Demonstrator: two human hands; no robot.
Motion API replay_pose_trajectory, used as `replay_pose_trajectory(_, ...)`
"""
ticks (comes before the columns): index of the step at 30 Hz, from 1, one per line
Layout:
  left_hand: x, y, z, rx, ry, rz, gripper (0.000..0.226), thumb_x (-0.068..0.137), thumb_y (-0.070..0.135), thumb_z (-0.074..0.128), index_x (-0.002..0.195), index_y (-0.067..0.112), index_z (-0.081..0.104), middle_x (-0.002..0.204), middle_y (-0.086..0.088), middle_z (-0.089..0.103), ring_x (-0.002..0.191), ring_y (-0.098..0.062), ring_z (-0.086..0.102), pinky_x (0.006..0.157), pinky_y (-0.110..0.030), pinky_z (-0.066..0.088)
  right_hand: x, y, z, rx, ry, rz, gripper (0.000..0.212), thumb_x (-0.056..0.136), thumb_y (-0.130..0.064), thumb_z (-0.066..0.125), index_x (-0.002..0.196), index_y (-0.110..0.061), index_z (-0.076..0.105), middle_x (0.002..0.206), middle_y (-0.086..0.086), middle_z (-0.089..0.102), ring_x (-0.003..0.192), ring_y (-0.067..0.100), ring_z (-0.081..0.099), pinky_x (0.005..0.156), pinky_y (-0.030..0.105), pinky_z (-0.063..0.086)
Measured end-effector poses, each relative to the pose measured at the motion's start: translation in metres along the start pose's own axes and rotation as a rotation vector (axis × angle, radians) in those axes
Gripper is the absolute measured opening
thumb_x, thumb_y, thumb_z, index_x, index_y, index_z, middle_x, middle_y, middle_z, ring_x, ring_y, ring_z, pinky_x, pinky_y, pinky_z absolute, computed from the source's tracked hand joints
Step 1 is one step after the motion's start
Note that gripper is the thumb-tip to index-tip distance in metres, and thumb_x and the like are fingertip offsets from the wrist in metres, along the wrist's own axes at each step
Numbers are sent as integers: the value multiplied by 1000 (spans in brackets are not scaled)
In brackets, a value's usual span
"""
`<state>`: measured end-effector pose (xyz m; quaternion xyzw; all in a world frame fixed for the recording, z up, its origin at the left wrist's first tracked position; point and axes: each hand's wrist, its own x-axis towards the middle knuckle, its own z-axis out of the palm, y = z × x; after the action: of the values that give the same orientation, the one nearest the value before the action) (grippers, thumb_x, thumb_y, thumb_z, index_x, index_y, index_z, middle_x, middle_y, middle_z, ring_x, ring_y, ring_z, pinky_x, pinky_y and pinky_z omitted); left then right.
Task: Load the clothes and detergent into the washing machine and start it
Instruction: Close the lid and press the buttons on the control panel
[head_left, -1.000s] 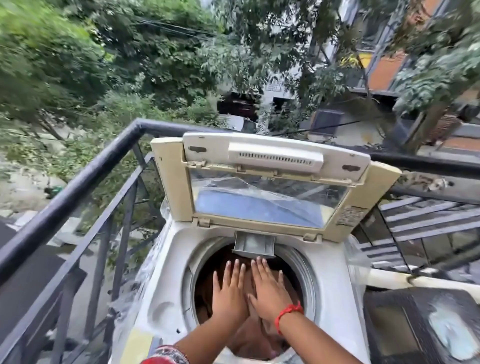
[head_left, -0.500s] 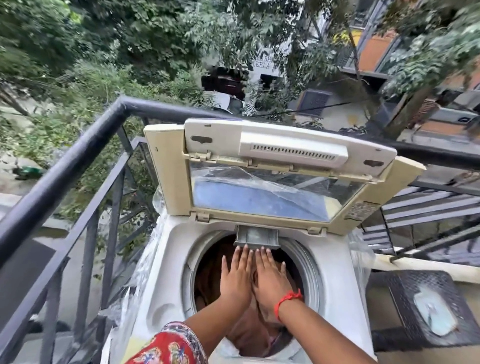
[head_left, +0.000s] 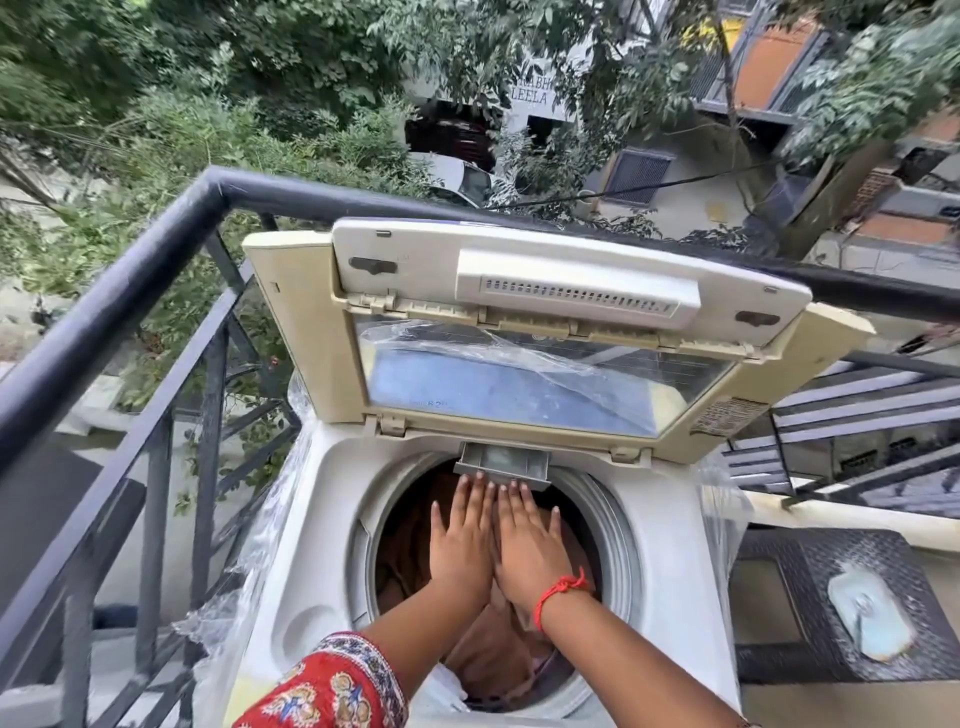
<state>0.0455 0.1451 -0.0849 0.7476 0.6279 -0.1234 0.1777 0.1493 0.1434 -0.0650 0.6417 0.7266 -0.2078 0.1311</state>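
The brown and pink clothes (head_left: 498, 660) lie inside the round drum of the white top-loading washing machine (head_left: 332, 519), its cream lid (head_left: 545, 332) raised. My 2 hands, left hand (head_left: 460, 545) and right hand (head_left: 530, 551), lie flat, side by side, fingers straight, pressing on them.

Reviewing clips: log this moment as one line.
phase: loading | left hand, right hand: flat on clothes in drum | lid: open | detergent: unseen
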Motion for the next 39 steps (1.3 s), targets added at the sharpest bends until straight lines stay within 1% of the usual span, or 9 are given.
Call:
replay_pose_trajectory(5,3,2,6,-17,6,-6,71,102,31,31,139,17,-28,150,-2,-32,135,-21,-32,117,-54,6,2,-3,2,-44,-6,7,87,91,-22,50,154,-10,-10,164,6,-11,151,21,-14,119,57,-2)
replay_pose_trajectory(11,2,6,6,-11,-22,-6,72,103,26,30,138,15,-32,143,-4,-40,134,-22,-35,118,-53,6,5,-1,9,-91,37,19,77,95,-23,42,154,-9,-5,164,7,-5,151,21,-10,116,56,-7)
replay_pose_trajectory(15,0,13,11,7,-24,28,79,101,31,33,139,14,-34,144,-5,-43,136,-23,-36,117,-53,5,1,11,23,-63,100,91,79,76,-25,65,147,-4,38,153,11,39,144,25,32,111,62,25)
replay_pose_trajectory(18,2,18,11,19,2,62,76,101,31,32,138,13,-32,143,-2,-44,137,-21,-34,117,-53,6,0,23,21,-43,202,55,66,78,-31,47,138,-3,51,143,11,53,135,26,47,103,61,37)
replay_pose_trajectory(20,4,18,11,26,-1,57,74,102,29,29,138,13,-33,141,-2,-46,136,-20,-35,118,-53,4,2,30,19,-48,220,55,65,77,-36,47,133,-3,57,138,10,58,130,24,53,98,60,45)
replay_pose_trajectory(23,4,14,8,55,3,66,76,101,29,29,139,12,-34,141,-3,-47,136,-21,-36,118,-52,1,4,32,20,-50,208,46,76,72,-40,70,136,-4,53,142,9,54,134,23,49,101,59,43)
replay_pose_trajectory(26,3,6,5,38,2,50,74,101,28,29,140,12,-32,143,-3,-43,136,-19,-34,118,-51,2,5,30,20,-35,196,58,90,66,-42,78,141,-3,47,147,11,49,138,23,43,105,60,38)
replay_pose_trajectory(34,22,-14,-1,1,12,-9,85,97,28,41,141,13,-32,153,-1,-33,146,-21,-25,119,-52,12,20,26,6,47,137,55,86,93,-39,52,155,-8,2,165,6,2,152,18,-2,120,56,3)
replay_pose_trajectory(39,35,-14,-7,0,-17,-11,85,99,30,41,139,15,-32,159,-3,-25,146,-22,-23,119,-49,12,29,28,-1,78,112,42,86,95,-38,50,155,-9,-4,165,7,-5,152,18,-7,121,51,3)
